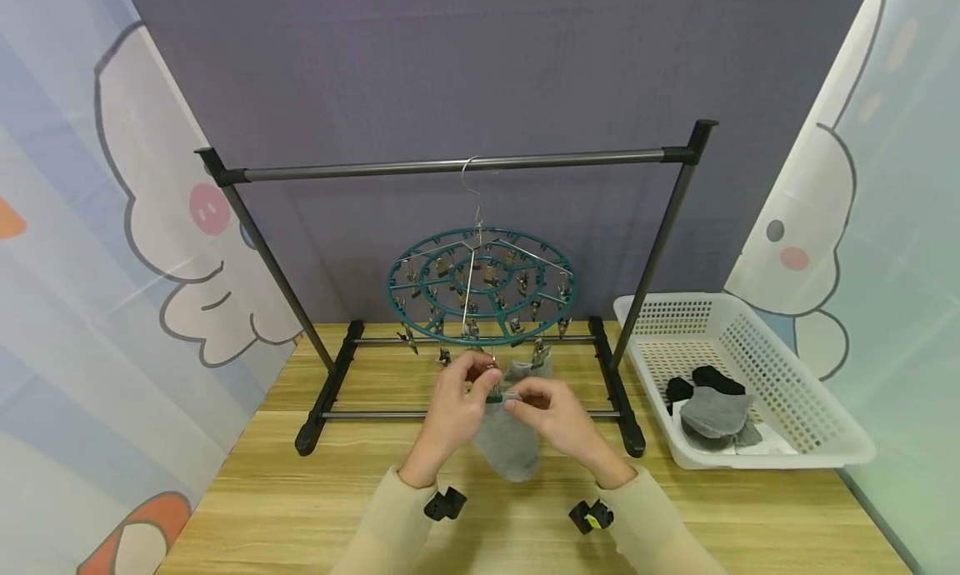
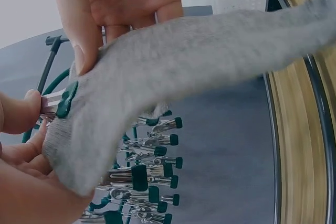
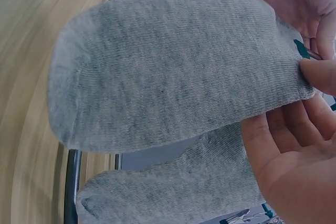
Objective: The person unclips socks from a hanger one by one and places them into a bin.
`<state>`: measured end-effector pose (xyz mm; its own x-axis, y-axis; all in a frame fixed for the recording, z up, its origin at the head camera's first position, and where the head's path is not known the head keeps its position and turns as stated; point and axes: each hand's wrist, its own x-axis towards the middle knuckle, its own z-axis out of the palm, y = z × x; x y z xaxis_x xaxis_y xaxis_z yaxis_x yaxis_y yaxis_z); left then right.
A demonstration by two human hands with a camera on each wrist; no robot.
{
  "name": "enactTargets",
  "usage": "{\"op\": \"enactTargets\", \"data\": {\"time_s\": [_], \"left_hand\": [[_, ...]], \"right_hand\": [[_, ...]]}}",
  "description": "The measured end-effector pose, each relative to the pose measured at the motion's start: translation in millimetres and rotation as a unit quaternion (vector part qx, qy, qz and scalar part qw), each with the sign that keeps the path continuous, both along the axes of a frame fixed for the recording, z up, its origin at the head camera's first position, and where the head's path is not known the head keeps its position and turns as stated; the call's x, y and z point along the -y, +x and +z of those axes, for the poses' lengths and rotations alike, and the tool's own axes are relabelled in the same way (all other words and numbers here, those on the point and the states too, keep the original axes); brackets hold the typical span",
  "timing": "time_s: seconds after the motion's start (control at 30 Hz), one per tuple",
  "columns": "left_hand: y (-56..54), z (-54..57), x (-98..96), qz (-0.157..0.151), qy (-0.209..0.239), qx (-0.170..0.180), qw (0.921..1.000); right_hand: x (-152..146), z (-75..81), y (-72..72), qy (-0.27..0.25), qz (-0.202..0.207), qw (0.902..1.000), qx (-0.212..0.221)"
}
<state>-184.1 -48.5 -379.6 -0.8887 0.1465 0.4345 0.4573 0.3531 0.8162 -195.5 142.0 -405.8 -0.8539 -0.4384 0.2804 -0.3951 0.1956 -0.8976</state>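
A grey sock (image 1: 510, 446) hangs toe down below the front of a round teal clip hanger (image 1: 480, 335). My left hand (image 1: 460, 396) pinches a metal clip with green tips (image 2: 65, 100), which sits over the sock's cuff. On the other side my right hand (image 1: 551, 417) pinches the cuff between thumb and fingers. Behind it hangs a second grey sock (image 3: 178, 187), partly covered by the first one and my right hand. Many other clips (image 2: 157, 179) dangle from the hanger's rings.
The hanger hooks onto the bar (image 1: 360, 170) of a black rack standing on the wooden table (image 1: 247, 508). At the right, a white perforated basket (image 1: 817, 412) holds grey socks (image 1: 716, 412) and black socks (image 1: 717, 380). A dark curtain (image 1: 480, 67) hangs behind.
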Motion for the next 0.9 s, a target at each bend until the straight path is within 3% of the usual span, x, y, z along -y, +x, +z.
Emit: {"op": "enactTargets", "data": {"time_s": [0.3,0.9], "left_hand": [[-0.6,1.4,2.6,-0.001,0.015,-0.028,0.9995],[-1.3,0.1,10.8,0.024,0.017,-0.021,0.9993]], "right_hand": [[0.2,-3.7,-0.1,0.014,-0.001,0.9999,0.008],[-24.9,-12.4,4.3,0.042,0.008,0.9989,0.021]]}}
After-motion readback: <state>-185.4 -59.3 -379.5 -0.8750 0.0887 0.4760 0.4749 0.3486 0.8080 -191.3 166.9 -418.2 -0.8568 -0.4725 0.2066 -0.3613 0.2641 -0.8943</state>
